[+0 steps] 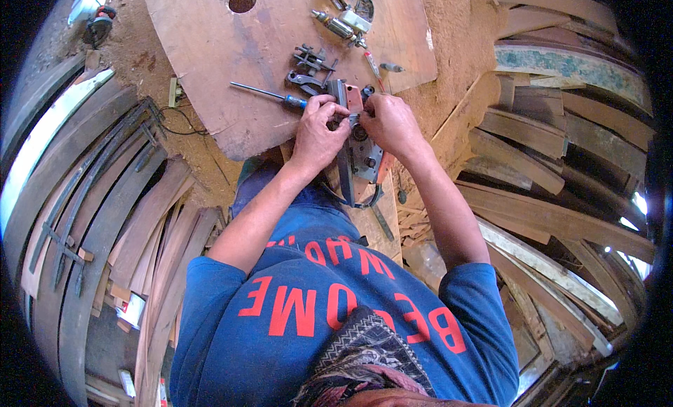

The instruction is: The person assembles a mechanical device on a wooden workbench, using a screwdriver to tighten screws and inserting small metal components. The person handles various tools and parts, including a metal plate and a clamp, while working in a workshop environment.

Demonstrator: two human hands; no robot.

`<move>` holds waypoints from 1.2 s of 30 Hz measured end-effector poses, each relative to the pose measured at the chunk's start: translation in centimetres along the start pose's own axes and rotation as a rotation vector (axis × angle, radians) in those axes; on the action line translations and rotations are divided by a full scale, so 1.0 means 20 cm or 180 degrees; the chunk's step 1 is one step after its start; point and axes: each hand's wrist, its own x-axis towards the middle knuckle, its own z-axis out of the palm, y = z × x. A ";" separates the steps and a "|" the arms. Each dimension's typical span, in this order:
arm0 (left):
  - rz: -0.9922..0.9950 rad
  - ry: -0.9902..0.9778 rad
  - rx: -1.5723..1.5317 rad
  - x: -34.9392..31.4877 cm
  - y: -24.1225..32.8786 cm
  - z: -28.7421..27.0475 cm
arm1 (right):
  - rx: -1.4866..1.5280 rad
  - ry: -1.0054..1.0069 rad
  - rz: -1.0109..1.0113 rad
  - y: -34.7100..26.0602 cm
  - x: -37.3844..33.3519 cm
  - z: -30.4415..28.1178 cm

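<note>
A partly dismantled power tool (364,158), with a dark metal body and orange-red casing, stands at the near edge of a plywood board in front of me. Over its upper part both my hands work close together. My left hand (321,130) is closed in a pinch at the tool's left side; what its fingertips hold is too small to name. The fingers of my right hand (392,123) are bent together at the tool's right side, their tips partly hidden. Just left of the tool lies a screwdriver (270,93) with a blue handle, its shaft pointing left.
On the plywood board (210,56) lie dark metal tool parts (312,60), a motor armature (333,25) and a small red-and-white tube (371,62). Stacked timber (526,133) fills the right side. More planks (119,197) and long bar clamps (87,175) lie left. Sawdust covers the ground.
</note>
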 end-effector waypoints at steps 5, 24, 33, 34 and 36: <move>0.0023 0.0002 0.0039 0.00 0.02 -0.01 | 0.0001 -0.0063 0.0092 -0.01 -0.01 -0.01; -0.0068 0.0079 -0.0071 -0.01 0.03 -0.01 | -0.0147 -0.0005 0.0286 -0.08 0.04 0.04; -0.0033 0.0088 -0.0129 0.00 -0.01 0.02 | 0.0062 -0.0122 0.0217 -0.04 0.07 0.05; 0.0064 0.0101 0.0045 0.01 0.02 0.00 | 0.0084 -0.0125 0.0176 -0.01 0.07 0.06; 0.0087 0.0220 -0.0097 0.00 -0.02 0.03 | 0.0122 -0.0321 0.0251 0.01 0.08 0.02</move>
